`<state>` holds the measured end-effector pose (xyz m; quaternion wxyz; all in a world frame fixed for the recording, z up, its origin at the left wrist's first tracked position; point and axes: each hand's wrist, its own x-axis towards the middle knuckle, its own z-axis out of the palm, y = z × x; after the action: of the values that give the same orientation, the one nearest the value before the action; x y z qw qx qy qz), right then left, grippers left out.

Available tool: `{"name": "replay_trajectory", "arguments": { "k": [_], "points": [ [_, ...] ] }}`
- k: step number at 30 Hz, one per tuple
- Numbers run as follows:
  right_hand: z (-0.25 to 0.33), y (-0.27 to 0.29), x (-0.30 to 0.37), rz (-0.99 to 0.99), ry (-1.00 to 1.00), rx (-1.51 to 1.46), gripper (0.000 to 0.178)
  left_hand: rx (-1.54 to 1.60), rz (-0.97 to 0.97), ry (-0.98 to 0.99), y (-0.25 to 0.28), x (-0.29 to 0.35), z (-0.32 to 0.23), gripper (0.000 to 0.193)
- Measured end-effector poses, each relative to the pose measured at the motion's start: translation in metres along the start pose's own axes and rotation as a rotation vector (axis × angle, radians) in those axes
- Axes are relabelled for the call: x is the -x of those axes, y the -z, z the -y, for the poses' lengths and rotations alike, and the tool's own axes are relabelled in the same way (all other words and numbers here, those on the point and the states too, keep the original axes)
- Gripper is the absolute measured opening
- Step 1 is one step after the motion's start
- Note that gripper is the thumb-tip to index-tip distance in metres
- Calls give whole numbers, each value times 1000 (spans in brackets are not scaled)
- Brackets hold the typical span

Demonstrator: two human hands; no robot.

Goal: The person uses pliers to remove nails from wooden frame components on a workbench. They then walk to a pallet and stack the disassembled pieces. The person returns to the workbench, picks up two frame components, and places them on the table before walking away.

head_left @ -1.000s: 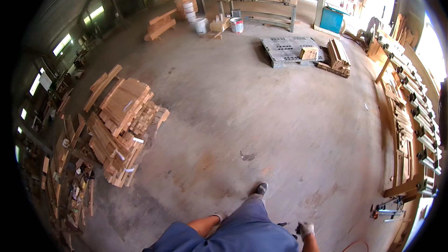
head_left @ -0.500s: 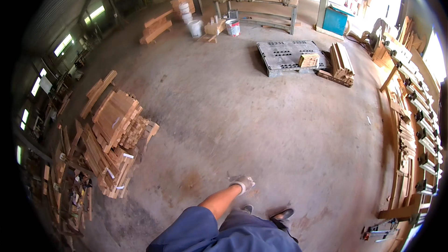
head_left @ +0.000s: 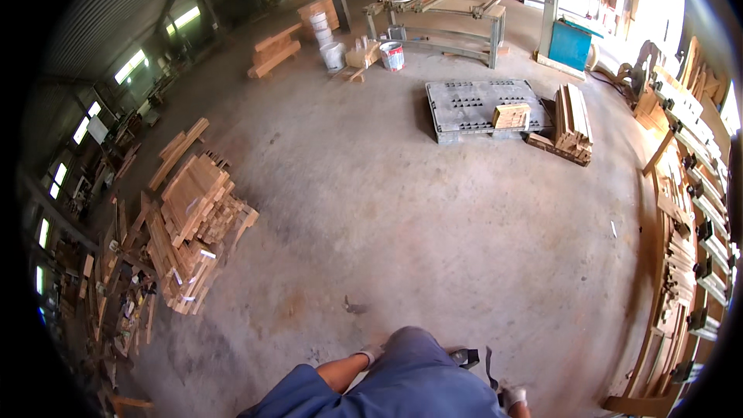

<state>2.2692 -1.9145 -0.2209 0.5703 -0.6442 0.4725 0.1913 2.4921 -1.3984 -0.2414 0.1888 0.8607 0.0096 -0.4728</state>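
My left hand, in a pale glove, hangs beside my raised, dark-blue-clad knee, which hides its fingers. At the lower edge, my right hand shows as a small pale-gloved shape, its fingers too unclear to read. A thin dark curved strip lies or hangs just ahead of it; whether the hand touches it I cannot tell. One dark shoe shows between the knee and that strip. No held thing is visible at either hand. Concrete floor spreads ahead of me.
Stacked boards stand at left. Ahead right lies a grey pallet with a small wood bundle, beside stacked beams. Further back are a workbench, buckets and a blue machine. A clamp rack lines the right.
My left hand has drawn back from in front of me to beside the knee. My right hand has come into view at the lower edge. The surroundings sit lower in the picture.
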Motion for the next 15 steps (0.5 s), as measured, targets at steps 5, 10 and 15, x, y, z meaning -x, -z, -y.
{"name": "replay_trajectory", "arguments": {
  "k": [5,10,15],
  "points": [
    [112,56,-78,-102,-158,-240,10,13,-65,3,-13,-23,-30,45],
    [188,58,-98,1,-58,-231,19,-233,23,-117,81,14,-188,40],
    [203,61,-129,84,-97,-189,18,-609,57,-399,52,-102,-200,33]
  ]
}}
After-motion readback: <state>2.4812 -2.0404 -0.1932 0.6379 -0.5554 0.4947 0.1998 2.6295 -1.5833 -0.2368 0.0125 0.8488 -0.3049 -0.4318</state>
